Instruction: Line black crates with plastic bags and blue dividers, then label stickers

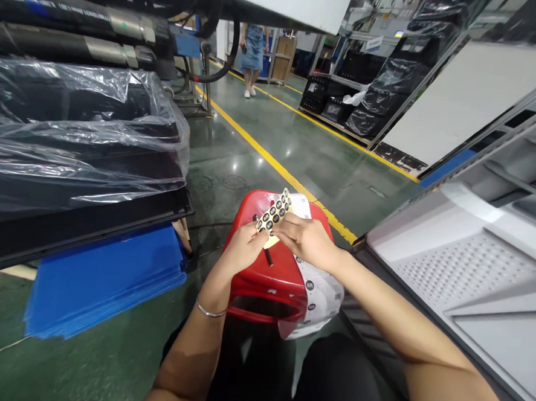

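Note:
A pale yellow sticker sheet [276,212] with rows of round black labels is held over a red plastic stool [249,272]. My left hand [246,247] pinches its near left edge between thumb and fingers. At the sheet's right side is my right hand [308,239], fingers closed in a pinch on one of the labels or the sheet's edge; which one, I cannot tell. Under my right wrist, a white printed strip [321,297] bearing a few round black labels hangs over the stool's near edge. A thin black pen-like rod [269,258] lies on the seat.
Plastic-wrapped black parts [81,140] stand at left, above a stack of blue sheets [108,281]. A large white moulded panel [464,255] is close on the right. Beyond the yellow floor line [262,152], a person [253,54] stands near racks with black crates [337,108].

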Demonstrator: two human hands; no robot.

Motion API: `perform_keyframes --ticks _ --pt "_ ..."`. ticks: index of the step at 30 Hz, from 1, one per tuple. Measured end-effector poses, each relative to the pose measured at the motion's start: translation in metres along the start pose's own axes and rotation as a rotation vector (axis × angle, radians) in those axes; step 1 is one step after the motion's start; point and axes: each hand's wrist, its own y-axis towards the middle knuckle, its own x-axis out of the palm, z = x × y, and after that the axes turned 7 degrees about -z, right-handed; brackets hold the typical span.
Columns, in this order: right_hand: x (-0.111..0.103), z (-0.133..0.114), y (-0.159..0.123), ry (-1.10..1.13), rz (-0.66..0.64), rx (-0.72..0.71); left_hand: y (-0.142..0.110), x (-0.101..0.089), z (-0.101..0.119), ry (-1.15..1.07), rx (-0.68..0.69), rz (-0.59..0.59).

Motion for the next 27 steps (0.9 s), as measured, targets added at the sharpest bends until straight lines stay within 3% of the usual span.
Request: perform_keyframes --ticks 3,5,7,11,13,16,27 --pt "-0.005 0.010 0.005 0.273 0.017 -0.062 0.003 0.002 -0.010 -0.138 -0.046 0.093" --pt "-0.009 0.029 0.009 0.463 0.072 -0.059 0.007 0.002 -0.018 -0.297 -0.073 0.250" --pt "-0.009 0.055 0.013 0.549 0.066 0.043 0.011 -0.001 -0.020 -0.458 -0.080 0.420" --pt "0.004 0.098 0.020 0.579 -0.308 0.256 0.013 -0.014 -0.012 -0.657 -0.089 0.599" --pt "0.014 0.107 0.023 0.613 -0.469 0.268 0.011 -0.019 -0.007 -0.689 -0.096 0.623" --pt "0.022 0.107 0.026 0.643 -0.566 0.270 0.009 -0.022 -0.005 -0.707 -0.095 0.616" --pt "0.026 0.106 0.028 0.594 -0.594 0.286 0.009 -0.018 -0.004 -0.705 -0.146 0.559"
